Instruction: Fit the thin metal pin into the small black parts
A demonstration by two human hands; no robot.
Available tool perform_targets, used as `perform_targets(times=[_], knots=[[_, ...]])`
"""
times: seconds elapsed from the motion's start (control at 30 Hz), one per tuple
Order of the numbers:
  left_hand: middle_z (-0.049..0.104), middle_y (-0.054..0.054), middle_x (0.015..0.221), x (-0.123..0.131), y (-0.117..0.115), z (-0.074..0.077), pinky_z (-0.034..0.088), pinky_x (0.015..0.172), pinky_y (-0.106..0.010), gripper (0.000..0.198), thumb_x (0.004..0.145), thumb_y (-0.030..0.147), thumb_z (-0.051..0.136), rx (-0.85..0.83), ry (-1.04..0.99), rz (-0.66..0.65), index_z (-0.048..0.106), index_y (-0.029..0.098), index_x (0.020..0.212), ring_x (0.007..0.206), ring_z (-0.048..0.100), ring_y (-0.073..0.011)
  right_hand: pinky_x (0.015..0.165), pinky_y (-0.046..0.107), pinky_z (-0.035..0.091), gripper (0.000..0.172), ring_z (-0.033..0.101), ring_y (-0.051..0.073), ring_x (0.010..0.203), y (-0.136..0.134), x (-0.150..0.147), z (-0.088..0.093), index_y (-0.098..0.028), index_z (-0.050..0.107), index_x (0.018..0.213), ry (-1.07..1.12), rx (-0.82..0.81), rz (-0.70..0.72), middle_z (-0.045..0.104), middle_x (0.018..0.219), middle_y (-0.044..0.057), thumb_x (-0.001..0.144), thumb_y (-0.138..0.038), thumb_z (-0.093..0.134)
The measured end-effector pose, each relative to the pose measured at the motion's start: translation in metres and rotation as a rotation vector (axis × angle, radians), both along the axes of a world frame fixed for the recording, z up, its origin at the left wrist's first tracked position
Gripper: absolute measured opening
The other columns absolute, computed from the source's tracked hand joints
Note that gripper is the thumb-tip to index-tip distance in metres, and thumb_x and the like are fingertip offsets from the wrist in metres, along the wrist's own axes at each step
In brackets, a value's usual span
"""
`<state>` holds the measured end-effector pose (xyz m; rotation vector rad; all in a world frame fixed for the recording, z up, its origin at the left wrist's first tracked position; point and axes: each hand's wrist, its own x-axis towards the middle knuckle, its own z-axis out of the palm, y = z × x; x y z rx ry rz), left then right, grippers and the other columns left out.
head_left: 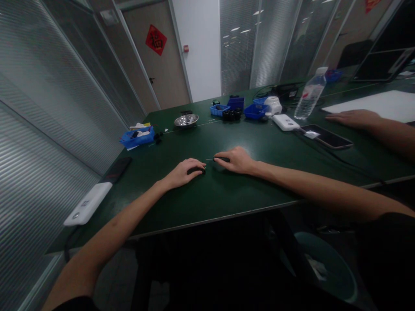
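Over the green table, my left hand [184,172] is closed around a small black part [196,170], whose exact kind I cannot make out. A speck of green shows near its fingertips. Just to the right, my right hand [238,160] grips a small screwdriver [221,159] by its dark handle. The thin metal shaft points left toward the black part, and a short gap separates the two.
A metal bowl [186,120] and blue bins [138,136] stand farther back. To the right are a water bottle [310,96], a white power bank [285,122], a phone [327,136] and another person's hand [355,118]. Another white device [89,203] lies left.
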<state>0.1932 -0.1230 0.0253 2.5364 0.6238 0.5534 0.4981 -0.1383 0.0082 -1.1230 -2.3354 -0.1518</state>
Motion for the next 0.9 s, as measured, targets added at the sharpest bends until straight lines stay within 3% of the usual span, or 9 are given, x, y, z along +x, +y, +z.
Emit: perform_targets(times=[0.2, 0.4, 0.67, 0.9], knots=[[0.071, -0.01, 0.126, 0.0, 0.001, 0.002, 0.048, 0.11, -0.046, 0.027, 0.108, 0.033, 0.056, 0.087, 0.046, 0.0, 0.073, 0.024, 0.126, 0.122, 0.061, -0.0263, 0.065, 0.03, 0.041, 0.044, 0.07, 0.019, 0.066, -0.002, -0.001, 0.002, -0.021, 0.082, 0.121, -0.017, 0.001, 0.002, 0.082, 0.087, 0.008, 0.107, -0.048, 0.05], [0.069, -0.011, 0.125, -0.01, 0.014, -0.007, 0.049, 0.107, -0.047, 0.03, 0.107, 0.035, 0.055, 0.123, 0.069, 0.098, 0.073, 0.025, 0.129, 0.119, 0.06, -0.0276, 0.066, 0.029, 0.043, 0.045, 0.071, 0.019, 0.068, -0.002, -0.002, 0.003, -0.021, 0.081, 0.121, -0.026, -0.018, -0.003, 0.082, 0.089, 0.007, 0.107, -0.049, 0.049], [0.066, -0.011, 0.123, -0.047, 0.049, -0.01, 0.051, 0.103, -0.047, 0.027, 0.102, 0.04, 0.061, 0.079, 0.13, 0.316, 0.076, 0.023, 0.117, 0.114, 0.063, -0.0295, 0.065, 0.029, 0.042, 0.046, 0.07, 0.018, 0.066, -0.001, 0.0, 0.002, -0.02, 0.081, 0.123, -0.028, -0.024, 0.013, 0.081, 0.086, 0.007, 0.107, -0.049, 0.049], [0.071, -0.012, 0.119, -0.099, 0.085, -0.019, 0.052, 0.099, -0.044, 0.025, 0.098, 0.033, 0.063, 0.114, 0.141, 0.629, 0.074, 0.02, 0.115, 0.108, 0.066, -0.03, 0.065, 0.029, 0.043, 0.046, 0.069, 0.017, 0.064, -0.001, 0.0, 0.002, -0.02, 0.081, 0.123, -0.038, -0.026, 0.008, 0.081, 0.086, 0.007, 0.107, -0.049, 0.049]])
